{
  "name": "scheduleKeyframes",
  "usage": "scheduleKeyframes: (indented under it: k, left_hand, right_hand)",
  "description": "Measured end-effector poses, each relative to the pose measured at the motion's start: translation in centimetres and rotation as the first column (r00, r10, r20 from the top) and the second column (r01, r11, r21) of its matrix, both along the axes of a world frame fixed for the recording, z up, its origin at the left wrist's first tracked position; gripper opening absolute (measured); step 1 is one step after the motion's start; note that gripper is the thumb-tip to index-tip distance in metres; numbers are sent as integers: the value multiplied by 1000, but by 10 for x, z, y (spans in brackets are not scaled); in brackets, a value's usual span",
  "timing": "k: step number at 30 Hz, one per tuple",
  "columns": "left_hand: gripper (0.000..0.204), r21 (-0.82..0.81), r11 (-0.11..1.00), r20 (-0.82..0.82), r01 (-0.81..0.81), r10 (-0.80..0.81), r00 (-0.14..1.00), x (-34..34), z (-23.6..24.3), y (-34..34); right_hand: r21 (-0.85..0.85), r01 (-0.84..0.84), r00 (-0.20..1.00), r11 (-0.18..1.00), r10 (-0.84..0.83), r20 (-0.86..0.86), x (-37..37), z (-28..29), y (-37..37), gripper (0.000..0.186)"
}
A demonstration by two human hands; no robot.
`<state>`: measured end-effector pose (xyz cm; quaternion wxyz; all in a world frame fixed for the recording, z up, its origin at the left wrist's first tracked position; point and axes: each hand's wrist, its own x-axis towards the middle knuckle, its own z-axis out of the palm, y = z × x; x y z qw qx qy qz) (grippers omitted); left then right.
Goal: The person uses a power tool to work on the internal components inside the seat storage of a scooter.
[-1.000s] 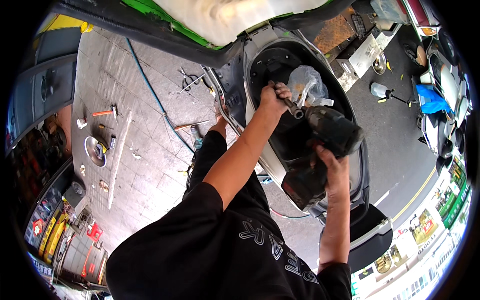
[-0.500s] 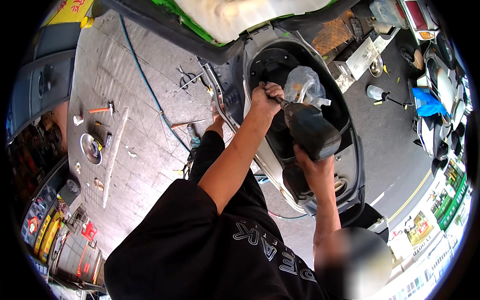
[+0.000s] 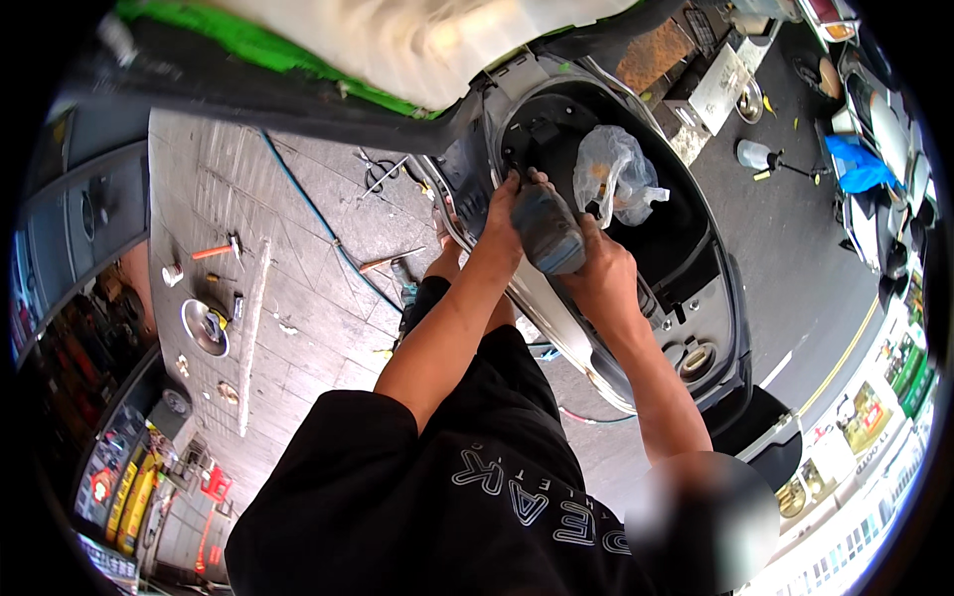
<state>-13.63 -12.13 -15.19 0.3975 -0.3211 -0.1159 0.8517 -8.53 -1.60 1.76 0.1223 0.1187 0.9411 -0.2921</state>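
You've swung the drill (image 3: 546, 230) down into the scooter tub (image 3: 686, 260); right hand (image 3: 599, 281) clamped on it, left hand (image 3: 504, 207) wrapped round its nose. Looks mid-job, bag (image 3: 614, 171) still inside.

Roadside scooter repair spot, opened-up scooter (image 3: 636, 248) on the pavement, hammer (image 3: 214, 250) and hand tools scattered on paving tiles (image 3: 298, 328), parked scooters (image 3: 874, 149) by the road

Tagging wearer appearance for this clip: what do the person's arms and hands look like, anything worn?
Both forearms are bare, with no gloves, watch or rings visible on the left hand or the right hand. A black short-sleeved T-shirt with pale outlined lettering on its front covers the upper arms, ending above the elbows.
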Motion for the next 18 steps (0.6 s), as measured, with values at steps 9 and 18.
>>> scheduleKeyframes:
  k: [9, 18]
  left_hand:
    - [29, -120, 990, -100, 72, -85, 991, -1, -6, -2]
    - [32, -120, 990, -111, 77, -91, 990, -6, -6, -7]
  right_hand:
    - [-17, 121, 991, 993, -119, 57, -4, -21, -1, 54]
    - [-28, 110, 994, 994, -110, -4, -15, -29, -10, 51]
